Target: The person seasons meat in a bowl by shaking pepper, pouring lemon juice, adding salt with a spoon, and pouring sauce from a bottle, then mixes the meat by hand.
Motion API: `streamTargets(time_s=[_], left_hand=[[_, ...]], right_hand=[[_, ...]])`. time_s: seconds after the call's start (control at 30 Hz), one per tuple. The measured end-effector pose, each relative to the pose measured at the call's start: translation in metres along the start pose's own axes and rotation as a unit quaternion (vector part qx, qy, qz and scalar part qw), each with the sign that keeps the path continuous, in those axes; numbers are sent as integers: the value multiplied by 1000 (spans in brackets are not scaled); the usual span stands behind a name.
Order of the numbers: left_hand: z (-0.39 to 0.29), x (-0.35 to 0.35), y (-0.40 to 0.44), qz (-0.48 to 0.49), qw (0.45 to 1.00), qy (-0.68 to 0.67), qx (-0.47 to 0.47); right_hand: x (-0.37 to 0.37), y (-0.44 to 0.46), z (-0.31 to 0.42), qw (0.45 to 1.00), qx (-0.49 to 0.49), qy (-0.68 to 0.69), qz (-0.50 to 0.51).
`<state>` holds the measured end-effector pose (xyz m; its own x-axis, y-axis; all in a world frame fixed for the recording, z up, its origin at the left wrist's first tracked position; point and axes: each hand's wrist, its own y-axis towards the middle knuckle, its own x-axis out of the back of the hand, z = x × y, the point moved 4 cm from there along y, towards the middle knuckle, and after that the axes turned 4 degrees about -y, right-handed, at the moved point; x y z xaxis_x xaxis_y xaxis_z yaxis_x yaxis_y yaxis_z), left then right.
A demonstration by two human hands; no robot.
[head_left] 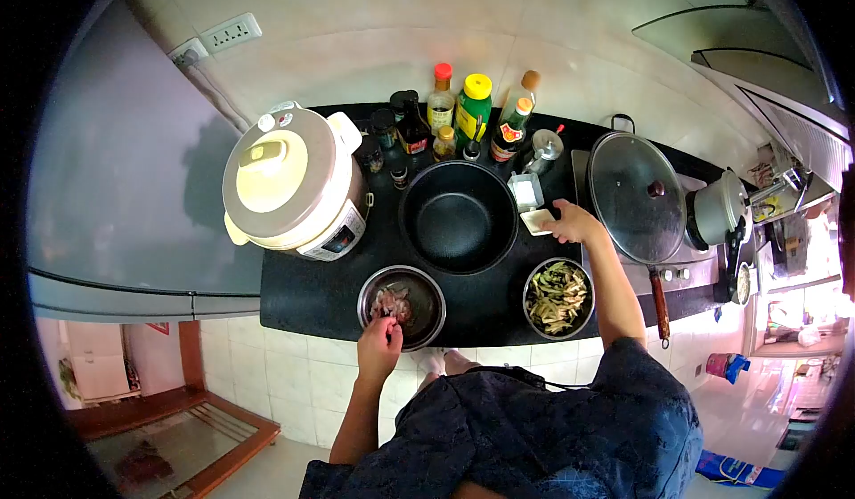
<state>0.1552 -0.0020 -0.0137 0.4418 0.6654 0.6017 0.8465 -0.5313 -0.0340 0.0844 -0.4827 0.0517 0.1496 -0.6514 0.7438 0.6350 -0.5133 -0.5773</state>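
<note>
My left hand is over the near rim of a steel bowl that holds pieces of pinkish raw meat. Its fingers are pinched together around something dark and too small to make out. Farther right, my right hand has its fingers on the white lid of a small container, which stands uncovered with white contents. Between the hands and farther back sits an empty black pot. A second steel bowl with cut green and pale vegetable strips is below my right forearm's left side.
A large rice cooker stands at the left. Sauce bottles and small jars line the wall. On the right, a lidded pan with a wooden handle and a smaller pot are on the stove.
</note>
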Motion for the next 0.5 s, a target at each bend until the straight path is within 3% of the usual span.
streamTargets(time_s=[0.17,0.3,0.37,0.43,0.5], left_hand=[[-1,-3,5,13,1000,5,-19],[-6,-3,11,17,999,-1,-39],[-10,-2,11,17,999,-3,-31],[-11,-1,11,16,999,1,-32],[-8,-2,7,13,999,12,-42]], right_hand=[[19,21,2,958,91,209,-173],[50,62,21,934,138,76,-320],[70,81,39,890,170,97,-413],[93,100,61,894,141,75,-419],[111,131,77,861,163,83,-475]])
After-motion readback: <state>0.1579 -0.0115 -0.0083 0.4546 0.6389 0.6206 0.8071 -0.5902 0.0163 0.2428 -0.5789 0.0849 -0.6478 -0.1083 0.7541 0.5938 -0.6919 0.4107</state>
